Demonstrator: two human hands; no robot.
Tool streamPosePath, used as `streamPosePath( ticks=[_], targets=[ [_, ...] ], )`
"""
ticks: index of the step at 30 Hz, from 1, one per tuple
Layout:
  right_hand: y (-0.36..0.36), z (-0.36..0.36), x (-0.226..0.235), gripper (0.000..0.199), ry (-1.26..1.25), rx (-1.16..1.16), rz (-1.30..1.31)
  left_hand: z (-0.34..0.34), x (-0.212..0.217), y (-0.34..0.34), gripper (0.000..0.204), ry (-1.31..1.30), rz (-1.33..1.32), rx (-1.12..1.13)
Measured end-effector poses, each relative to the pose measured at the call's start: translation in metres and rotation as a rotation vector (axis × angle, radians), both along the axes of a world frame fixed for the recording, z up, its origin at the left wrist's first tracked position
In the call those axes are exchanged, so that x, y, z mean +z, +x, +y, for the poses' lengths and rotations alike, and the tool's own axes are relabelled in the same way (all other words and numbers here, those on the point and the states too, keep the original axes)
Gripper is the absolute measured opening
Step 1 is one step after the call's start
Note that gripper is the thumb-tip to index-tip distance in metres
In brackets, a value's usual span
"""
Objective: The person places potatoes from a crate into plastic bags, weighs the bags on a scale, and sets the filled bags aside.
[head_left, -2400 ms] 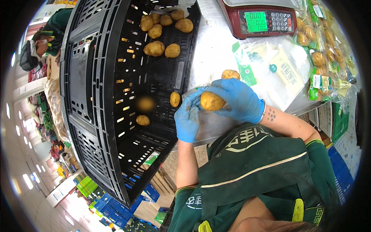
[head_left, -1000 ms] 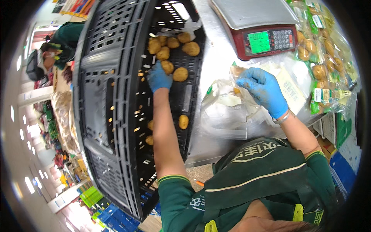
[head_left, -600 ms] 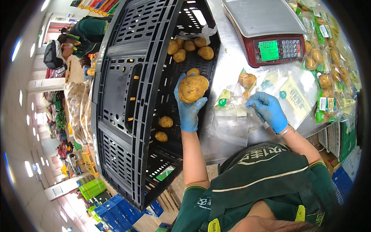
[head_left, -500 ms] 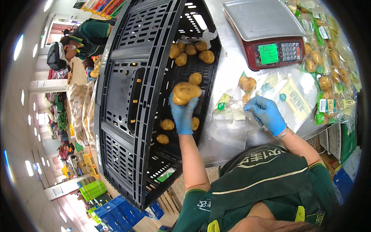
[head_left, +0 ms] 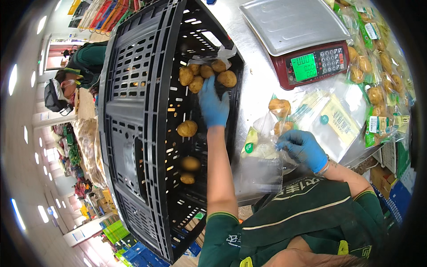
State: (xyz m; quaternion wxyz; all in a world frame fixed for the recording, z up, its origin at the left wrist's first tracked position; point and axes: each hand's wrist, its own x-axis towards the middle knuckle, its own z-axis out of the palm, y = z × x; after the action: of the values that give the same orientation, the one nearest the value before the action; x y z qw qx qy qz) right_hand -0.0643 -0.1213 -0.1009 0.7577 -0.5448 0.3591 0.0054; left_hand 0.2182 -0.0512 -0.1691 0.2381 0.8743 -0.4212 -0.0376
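Observation:
My left hand (head_left: 213, 104), in a blue glove, reaches into a black plastic crate (head_left: 162, 89). Its fingers stretch toward a cluster of potatoes (head_left: 195, 84) at the crate's far end, and no potato shows in its grasp; the fingertips are partly hidden. Nearer in the crate lie a larger potato (head_left: 187, 128), a motion-blurred potato (head_left: 191, 163) and a small one (head_left: 187, 178). On the metal table, my gloved right hand (head_left: 302, 150) pinches the edge of a clear plastic bag (head_left: 262, 162). Potatoes (head_left: 279, 107) show at the bag's far end.
A red scale (head_left: 307, 66) with a metal pan stands at the table's far side. Flat printed bags (head_left: 338, 122) lie beside my right hand. Filled potato bags (head_left: 378, 89) are heaped along the right. Another person (head_left: 84, 66) bends beyond the crate at the left.
My left hand has let go of a large potato and moved farther into the crate, toward the cluster. My right hand keeps its pinch on the bag. The view has shifted slightly.

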Motion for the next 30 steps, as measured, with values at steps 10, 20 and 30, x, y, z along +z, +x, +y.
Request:
streamPosePath(
  ticks=[10, 20, 30],
  targets=[
    [0.009, 0.007, -0.022, 0.016, -0.13, 0.087, -0.042, -0.052, -0.082, 0.019, 0.064, 0.129, 0.017, 0.261],
    [0.001, 0.012, -0.016, 0.018, -0.271, 0.022, -0.071, 0.116, -0.021, 0.029, 0.038, 0.233, -0.296, 0.449],
    [0.02, 0.034, 0.003, 0.015, -0.098, 0.095, -0.084, 0.164, -0.026, -0.008, 0.069, -0.4, 0.686, 0.759]
  ],
)
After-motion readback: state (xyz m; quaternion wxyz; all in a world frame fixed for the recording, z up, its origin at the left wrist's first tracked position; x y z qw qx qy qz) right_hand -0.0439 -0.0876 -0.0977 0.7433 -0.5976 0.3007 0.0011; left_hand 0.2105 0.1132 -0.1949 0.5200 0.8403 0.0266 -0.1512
